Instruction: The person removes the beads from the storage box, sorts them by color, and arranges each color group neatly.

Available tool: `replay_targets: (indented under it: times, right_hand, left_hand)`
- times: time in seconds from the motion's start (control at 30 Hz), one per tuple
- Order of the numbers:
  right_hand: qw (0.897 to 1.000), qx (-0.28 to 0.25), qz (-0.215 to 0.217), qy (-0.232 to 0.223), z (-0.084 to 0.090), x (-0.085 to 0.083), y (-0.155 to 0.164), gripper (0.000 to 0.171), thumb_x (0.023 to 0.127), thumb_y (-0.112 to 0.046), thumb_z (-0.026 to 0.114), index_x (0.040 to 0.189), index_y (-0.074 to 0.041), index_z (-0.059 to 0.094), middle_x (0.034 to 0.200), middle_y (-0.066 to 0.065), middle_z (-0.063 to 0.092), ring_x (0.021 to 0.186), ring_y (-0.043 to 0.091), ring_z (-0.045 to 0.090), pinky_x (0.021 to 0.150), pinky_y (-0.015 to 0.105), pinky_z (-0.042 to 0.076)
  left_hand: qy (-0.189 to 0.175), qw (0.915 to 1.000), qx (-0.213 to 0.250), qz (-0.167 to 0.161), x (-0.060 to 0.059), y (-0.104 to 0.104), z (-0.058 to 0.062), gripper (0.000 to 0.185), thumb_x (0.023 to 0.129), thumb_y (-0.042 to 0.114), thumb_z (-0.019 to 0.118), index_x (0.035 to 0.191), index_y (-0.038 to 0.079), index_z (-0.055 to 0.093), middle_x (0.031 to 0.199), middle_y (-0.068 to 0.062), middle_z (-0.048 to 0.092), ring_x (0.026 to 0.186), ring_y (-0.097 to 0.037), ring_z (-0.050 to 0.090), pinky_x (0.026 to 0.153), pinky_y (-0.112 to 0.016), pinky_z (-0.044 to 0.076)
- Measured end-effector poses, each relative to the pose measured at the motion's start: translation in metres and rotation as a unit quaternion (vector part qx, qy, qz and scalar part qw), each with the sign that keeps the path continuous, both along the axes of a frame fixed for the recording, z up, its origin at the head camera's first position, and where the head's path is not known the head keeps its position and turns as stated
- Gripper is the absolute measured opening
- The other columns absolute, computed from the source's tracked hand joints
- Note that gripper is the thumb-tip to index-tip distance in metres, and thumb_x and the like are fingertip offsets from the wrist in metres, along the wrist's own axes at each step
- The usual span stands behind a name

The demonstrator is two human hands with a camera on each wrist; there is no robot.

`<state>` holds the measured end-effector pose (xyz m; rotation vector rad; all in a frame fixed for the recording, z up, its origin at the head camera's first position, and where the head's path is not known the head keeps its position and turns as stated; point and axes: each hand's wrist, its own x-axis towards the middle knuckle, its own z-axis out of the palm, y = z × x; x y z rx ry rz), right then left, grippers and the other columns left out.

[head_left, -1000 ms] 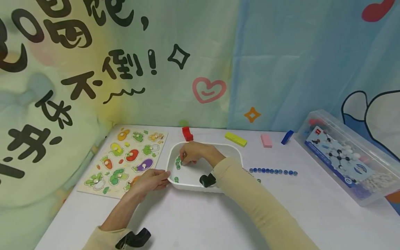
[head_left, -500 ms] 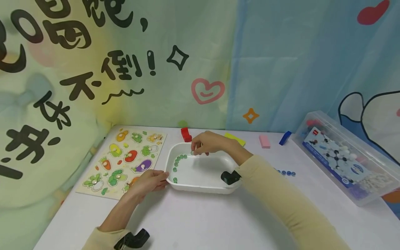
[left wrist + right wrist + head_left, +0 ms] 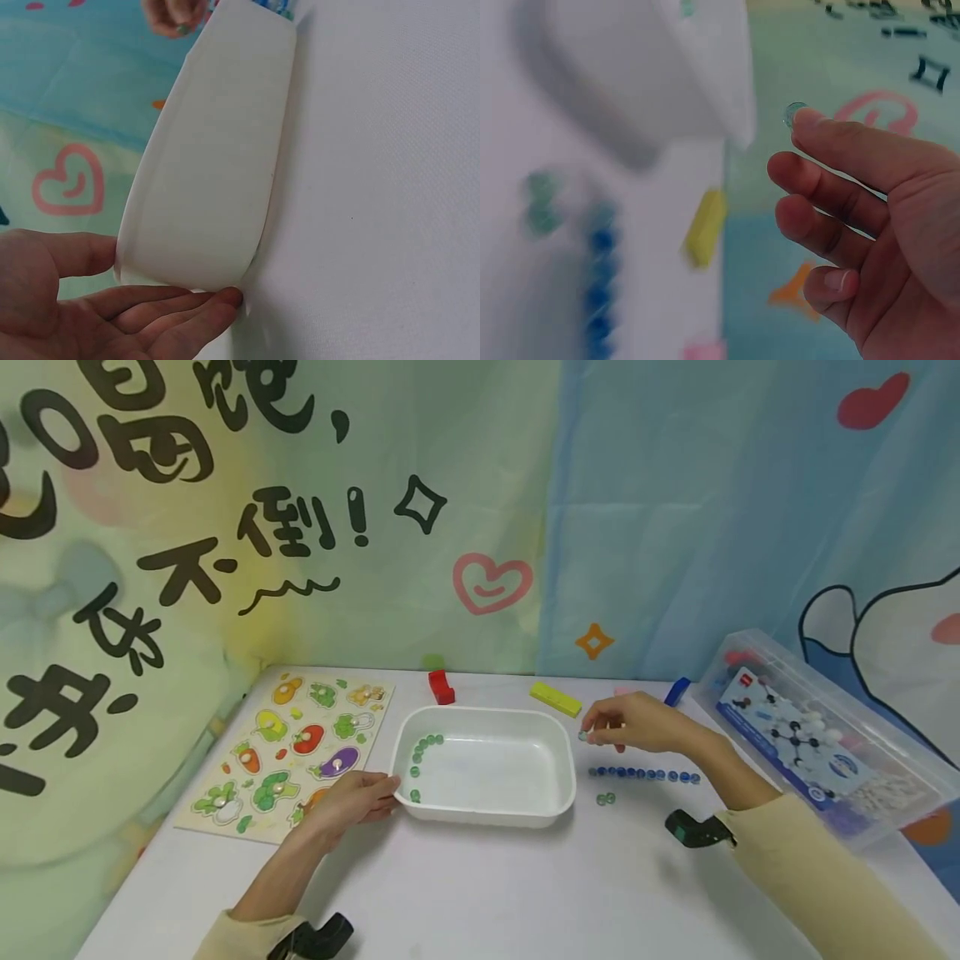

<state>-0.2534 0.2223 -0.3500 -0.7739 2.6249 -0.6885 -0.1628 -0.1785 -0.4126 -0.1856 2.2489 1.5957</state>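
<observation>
Between the thumb and index finger of my right hand (image 3: pixel 637 723) is a small clear green marble (image 3: pixel 796 115), held above the table to the right of the white tray (image 3: pixel 487 812). My left hand (image 3: pixel 358 797) grips the tray's left end. In the left wrist view its thumb is against the rim and its fingers lie against the lower corner. Several green marbles (image 3: pixel 416 771) lie in a curved line along the tray's left inside. On the table right of the tray, a row of blue marbles (image 3: pixel 641 773) lies behind two green marbles (image 3: pixel 606 798).
A vegetable puzzle board (image 3: pixel 300 747) lies left of the tray. Behind stand a red block (image 3: pixel 442 687), a yellow block (image 3: pixel 556 699) and a blue block (image 3: pixel 677 692); a pink block is mostly hidden by my right hand. A clear plastic box (image 3: pixel 817 739) stands at the right.
My right hand has moved from the tray's left inside, past its back edge, out to the right with a green marble. My left hand has stayed at the tray's left end.
</observation>
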Motion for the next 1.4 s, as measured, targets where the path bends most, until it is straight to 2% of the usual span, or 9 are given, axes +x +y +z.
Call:
replay_targets:
  times: [0.13, 0.27, 0.47, 0.7, 1.1, 1.27, 1.4]
  right_hand:
    - [0.999, -0.012, -0.030, -0.018, -0.031, 0.018, 0.034, 0.016, 0.092, -0.022, 0.066, 0.102, -0.011, 0.068, 0.080, 0.002, 0.065, 0.061, 0.012, 0.055, 0.053, 0.021, 0.048]
    - [0.998, -0.026, -0.042, -0.034, -0.058, 0.032, 0.055, 0.013, 0.091, -0.019, 0.066, 0.100, -0.010, 0.068, 0.078, 0.001, 0.064, 0.058, 0.008, 0.053, 0.050, 0.019, 0.045]
    - [0.996, -0.044, -0.066, -0.042, -0.081, 0.041, 0.065, 0.013, 0.090, -0.021, 0.068, 0.097, -0.010, 0.067, 0.074, -0.004, 0.062, 0.059, 0.007, 0.052, 0.052, 0.019, 0.046]
    - [0.996, -0.034, -0.076, -0.023, -0.086, 0.043, 0.060, 0.013, 0.089, -0.021, 0.068, 0.098, -0.010, 0.068, 0.076, -0.005, 0.063, 0.059, 0.005, 0.051, 0.053, 0.018, 0.046]
    - [0.997, -0.029, -0.075, -0.018, -0.085, 0.047, 0.054, 0.012, 0.089, -0.020, 0.069, 0.097, -0.011, 0.069, 0.074, -0.007, 0.059, 0.060, 0.004, 0.049, 0.052, 0.018, 0.045]
    - [0.997, -0.030, -0.074, -0.022, -0.087, 0.045, 0.056, 0.014, 0.089, -0.022, 0.069, 0.099, -0.012, 0.069, 0.077, -0.006, 0.062, 0.061, 0.004, 0.050, 0.053, 0.018, 0.046]
    - [0.996, -0.024, -0.083, -0.014, -0.081, 0.043, 0.058, 0.014, 0.090, -0.021, 0.068, 0.101, -0.012, 0.069, 0.076, -0.005, 0.062, 0.062, 0.006, 0.052, 0.054, 0.018, 0.046]
  left_hand:
    - [0.001, 1.0000, -0.002, -0.006, 0.000, 0.000, 0.000, 0.043, 0.101, 0.021, 0.051, 0.127, -0.012, 0.054, 0.127, -0.025, 0.062, 0.119, -0.034, 0.061, 0.097, -0.041, 0.055]
    - [-0.002, 1.0000, -0.007, -0.001, 0.000, 0.000, 0.000, 0.041, 0.100, 0.020, 0.051, 0.126, -0.011, 0.057, 0.125, -0.024, 0.063, 0.118, -0.033, 0.062, 0.097, -0.039, 0.055]
    - [-0.009, 0.9998, -0.014, 0.011, -0.001, 0.000, 0.000, 0.039, 0.100, 0.020, 0.052, 0.125, -0.008, 0.059, 0.123, -0.021, 0.065, 0.115, -0.030, 0.064, 0.096, -0.037, 0.056]
    - [-0.007, 0.9998, -0.013, 0.009, 0.000, 0.000, -0.001, 0.039, 0.100, 0.020, 0.052, 0.126, -0.008, 0.058, 0.124, -0.021, 0.065, 0.115, -0.029, 0.064, 0.096, -0.037, 0.056]
    - [-0.006, 0.9999, -0.012, 0.006, 0.001, -0.001, 0.001, 0.039, 0.100, 0.021, 0.053, 0.126, -0.007, 0.059, 0.123, -0.020, 0.066, 0.115, -0.030, 0.064, 0.096, -0.037, 0.055]
    - [-0.005, 0.9999, -0.015, 0.004, 0.001, -0.001, 0.001, 0.039, 0.099, 0.022, 0.053, 0.126, -0.007, 0.059, 0.124, -0.020, 0.065, 0.115, -0.030, 0.064, 0.096, -0.037, 0.055]
    - [-0.007, 0.9999, -0.014, 0.004, 0.000, -0.001, 0.001, 0.040, 0.100, 0.021, 0.052, 0.127, -0.007, 0.058, 0.126, -0.021, 0.064, 0.117, -0.031, 0.063, 0.097, -0.037, 0.055]
